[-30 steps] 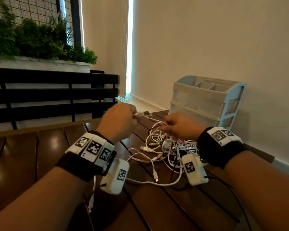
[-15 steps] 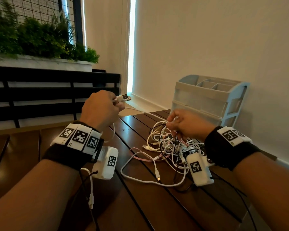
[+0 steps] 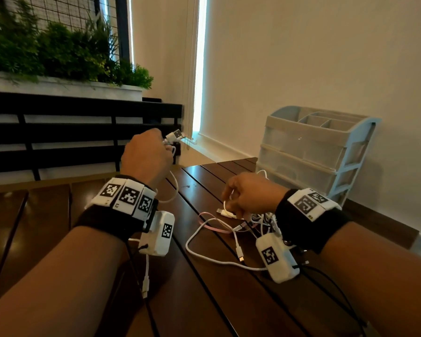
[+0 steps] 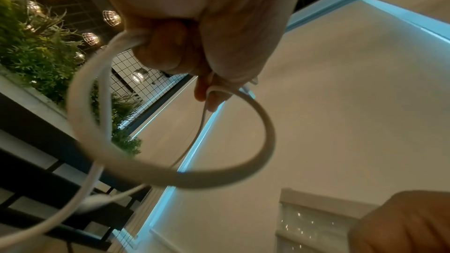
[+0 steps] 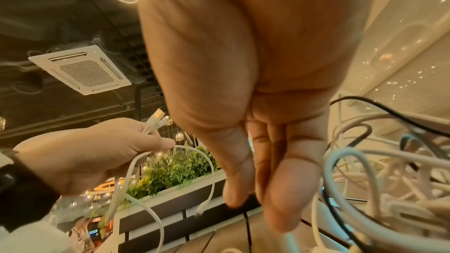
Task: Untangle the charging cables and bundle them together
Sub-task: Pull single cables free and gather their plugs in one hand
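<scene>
My left hand (image 3: 146, 156) is raised above the table's left part and grips a white cable (image 3: 173, 188). Its plugs (image 3: 175, 136) stick out past my knuckles, and its loops hang below my fist (image 4: 243, 172). The right wrist view shows the same hand (image 5: 97, 151) with two plugs (image 5: 155, 120) above the fingers. The tangle of white, pink and black cables (image 3: 258, 220) lies on the table under my right hand (image 3: 250, 193). That hand pinches a strand at the tangle's left edge, thumb against fingers (image 5: 243, 189). Which strand it holds is unclear.
A pale blue drawer organizer (image 3: 314, 152) stands against the wall behind the tangle. A loose white cable (image 3: 204, 254) and a pink one (image 3: 212, 224) trail left across the dark slatted table (image 3: 204, 300). A black bench (image 3: 58, 132) and a planter (image 3: 58, 86) stand beyond.
My left hand has risen up and left, drawing the white cable out of the tangle until it hangs free. My right hand has dropped lower onto the tangle's left edge.
</scene>
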Action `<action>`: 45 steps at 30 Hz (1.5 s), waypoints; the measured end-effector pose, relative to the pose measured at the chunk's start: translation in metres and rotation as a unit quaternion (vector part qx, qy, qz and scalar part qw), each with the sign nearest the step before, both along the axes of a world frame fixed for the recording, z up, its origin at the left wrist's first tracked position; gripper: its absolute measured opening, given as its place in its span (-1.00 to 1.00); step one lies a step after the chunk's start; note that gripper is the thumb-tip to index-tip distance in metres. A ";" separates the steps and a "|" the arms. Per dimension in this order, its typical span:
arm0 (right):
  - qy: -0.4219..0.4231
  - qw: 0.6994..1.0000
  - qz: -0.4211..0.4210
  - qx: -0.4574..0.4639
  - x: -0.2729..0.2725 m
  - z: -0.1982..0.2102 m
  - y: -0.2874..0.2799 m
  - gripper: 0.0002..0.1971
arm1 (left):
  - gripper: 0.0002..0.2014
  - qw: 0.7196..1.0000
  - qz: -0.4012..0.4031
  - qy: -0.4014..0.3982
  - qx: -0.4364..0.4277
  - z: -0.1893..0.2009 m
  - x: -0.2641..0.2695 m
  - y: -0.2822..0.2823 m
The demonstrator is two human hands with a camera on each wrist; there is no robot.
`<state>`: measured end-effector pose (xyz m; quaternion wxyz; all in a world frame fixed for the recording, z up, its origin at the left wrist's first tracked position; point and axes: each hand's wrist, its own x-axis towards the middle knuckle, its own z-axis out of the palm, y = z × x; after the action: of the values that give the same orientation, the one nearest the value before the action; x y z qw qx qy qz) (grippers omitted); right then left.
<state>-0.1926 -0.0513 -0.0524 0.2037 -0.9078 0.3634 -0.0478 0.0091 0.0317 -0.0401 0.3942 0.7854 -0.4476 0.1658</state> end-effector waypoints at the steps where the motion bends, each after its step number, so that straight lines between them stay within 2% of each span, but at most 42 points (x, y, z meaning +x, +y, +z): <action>1: 0.028 0.999 0.017 0.002 -0.002 -0.001 0.001 -0.82 | -0.89 1.000 0.004 -0.004 0.012 -0.003 -0.001 -0.001; 5: 0.108 0.992 0.060 -0.006 -0.009 -0.006 -0.002 -0.79 | -0.93 0.994 0.027 -0.042 0.098 -0.009 -0.003 -0.002; 7: 0.089 0.994 0.045 -0.041 -0.008 -0.007 -0.005 -0.79 | -0.97 0.987 0.030 -0.050 0.152 -0.011 -0.005 -0.003; 9: 0.072 0.994 0.039 -0.074 -0.002 -0.009 -0.009 -0.78 | -0.97 0.985 0.012 -0.024 0.171 -0.012 -0.009 -0.004; 13: 0.185 0.968 0.049 -0.161 0.014 -0.022 -0.012 -0.76 | -0.92 0.986 -0.038 0.045 0.153 -0.010 -0.017 -0.007; 15: 0.239 0.952 0.049 -0.185 0.020 -0.030 -0.013 -0.75 | -0.81 0.988 -0.052 0.059 0.134 -0.008 -0.018 -0.008; 18: 0.242 0.950 0.064 -0.187 0.024 -0.031 -0.016 -0.71 | -0.65 0.993 -0.032 0.052 0.101 -0.006 -0.019 -0.006; 20: 0.218 0.958 0.074 -0.169 0.024 -0.030 -0.018 -0.66 | -0.63 0.995 -0.027 0.066 0.076 -0.003 -0.020 -0.004; 24: 0.289 0.936 0.082 -0.184 0.026 -0.040 -0.023 -0.66 | -0.67 0.975 -0.117 0.184 0.042 0.005 -0.022 -0.004; 26: 0.281 0.940 0.063 -0.184 0.028 -0.044 -0.023 -0.69 | -0.67 0.969 -0.139 0.199 0.036 0.006 -0.025 -0.005; 29: 0.249 0.952 0.065 -0.169 0.030 -0.039 -0.020 -0.72 | -0.65 0.976 -0.129 0.171 0.035 0.007 -0.026 -0.003; 34: 0.117 0.987 0.047 -0.100 0.010 -0.009 -0.022 -0.79 | -0.60 0.992 -0.077 0.094 0.019 0.009 -0.021 0.002; 36: 0.134 0.985 0.059 -0.096 0.008 -0.005 -0.020 -0.77 | -0.58 0.993 -0.078 0.088 0.030 0.008 -0.023 0.001; 38: 0.187 0.975 0.071 -0.098 0.013 -0.013 -0.014 -0.76 | -0.57 0.992 -0.086 0.082 0.044 0.007 -0.026 0.000; 41: 0.276 0.942 0.091 -0.168 0.023 -0.035 -0.012 -0.74 | -0.58 0.993 -0.090 0.062 0.049 0.005 -0.028 0.000; 45: 0.264 0.936 0.084 -0.217 0.029 -0.041 -0.014 -0.72 | -0.58 0.993 -0.091 0.059 0.046 0.008 -0.028 0.002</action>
<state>-0.1635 -0.0648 -0.0934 -0.0980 -0.9371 0.3074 0.1333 -0.0188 0.0337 -0.0324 0.3969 0.7672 -0.5001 0.0616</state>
